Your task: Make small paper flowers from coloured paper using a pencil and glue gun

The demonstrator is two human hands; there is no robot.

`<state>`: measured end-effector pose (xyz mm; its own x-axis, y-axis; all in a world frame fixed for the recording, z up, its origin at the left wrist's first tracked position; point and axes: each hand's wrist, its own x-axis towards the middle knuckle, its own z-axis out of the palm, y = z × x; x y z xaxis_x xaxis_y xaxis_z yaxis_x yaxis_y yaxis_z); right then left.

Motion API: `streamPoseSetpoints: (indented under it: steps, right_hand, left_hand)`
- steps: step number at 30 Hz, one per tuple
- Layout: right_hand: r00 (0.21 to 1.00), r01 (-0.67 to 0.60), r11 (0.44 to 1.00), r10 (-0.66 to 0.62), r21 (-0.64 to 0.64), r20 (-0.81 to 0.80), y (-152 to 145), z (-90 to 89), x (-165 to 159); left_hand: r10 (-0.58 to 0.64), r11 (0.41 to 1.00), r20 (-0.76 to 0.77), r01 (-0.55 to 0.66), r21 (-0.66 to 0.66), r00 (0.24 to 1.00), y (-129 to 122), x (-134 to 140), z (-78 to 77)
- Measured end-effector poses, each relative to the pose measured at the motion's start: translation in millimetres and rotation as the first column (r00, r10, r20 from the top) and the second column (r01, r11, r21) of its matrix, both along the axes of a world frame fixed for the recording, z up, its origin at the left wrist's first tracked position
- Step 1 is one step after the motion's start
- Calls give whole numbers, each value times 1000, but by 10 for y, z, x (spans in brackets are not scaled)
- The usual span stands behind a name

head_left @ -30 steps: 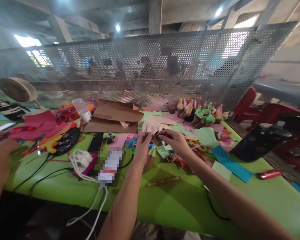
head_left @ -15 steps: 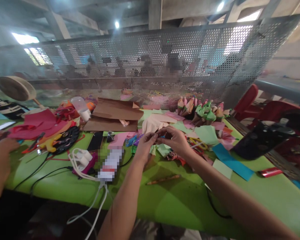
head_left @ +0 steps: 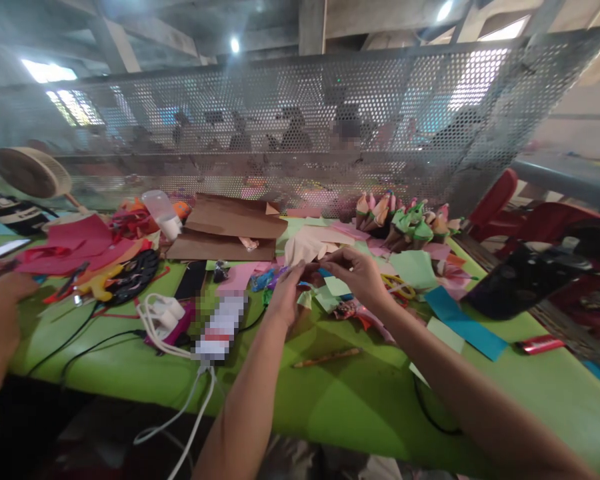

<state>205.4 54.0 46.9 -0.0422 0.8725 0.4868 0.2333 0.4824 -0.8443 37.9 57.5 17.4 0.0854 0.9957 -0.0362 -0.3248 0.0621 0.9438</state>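
Observation:
My left hand (head_left: 287, 293) and my right hand (head_left: 354, 272) are raised close together over the middle of the table. Fingers and thumb are pinched on both. Between the fingertips is something small and dark that I cannot make out. Just behind them lies a sheet of pale peach paper (head_left: 305, 243). Under and around the hands are pale green paper pieces (head_left: 336, 286), blue and purple shiny scraps and a patterned wrapped bundle (head_left: 349, 308). A pencil (head_left: 327, 358) lies on the green tabletop (head_left: 350, 413) nearer to me.
A phone (head_left: 223, 327) with a white cable and a plug adapter (head_left: 167, 317) lie at left. Brown paper sheets (head_left: 225, 227) and bunches of paper flowers (head_left: 413, 220) stand behind. To the right are a blue strip (head_left: 465, 323) and a dark container (head_left: 520, 280). Another person's arm (head_left: 0, 327) reaches in at far left.
The fingertips have drawn a little apart, my right hand shifting slightly right. More of the pale green and blue pieces shows below it. The pencil and phone stay put.

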Motion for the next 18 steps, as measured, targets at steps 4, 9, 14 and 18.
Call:
streamPoseSetpoints:
  steps: [4, 9, 14, 18]
  right_hand:
    - [997, -29, 993, 20, -114, -79, 20, 46, 11]
    - [986, -82, 983, 55, -167, -158, 44, 89, 55]
    - [978, -110, 968, 64, -227, -199, 76, 90, 107]
    - [960, -144, 958, 75, -247, -271, 90, 63, 99]
  left_hand:
    - [39, 998, -31, -38, 43, 999, 2, -13, 29]
    - [84, 996, -11, -84, 41, 996, 11, -23, 31]
    - [167, 986, 39, -168, 16, 985, 31, -48, 16]
    - [210, 977, 66, -211, 17, 975, 36, -54, 26]
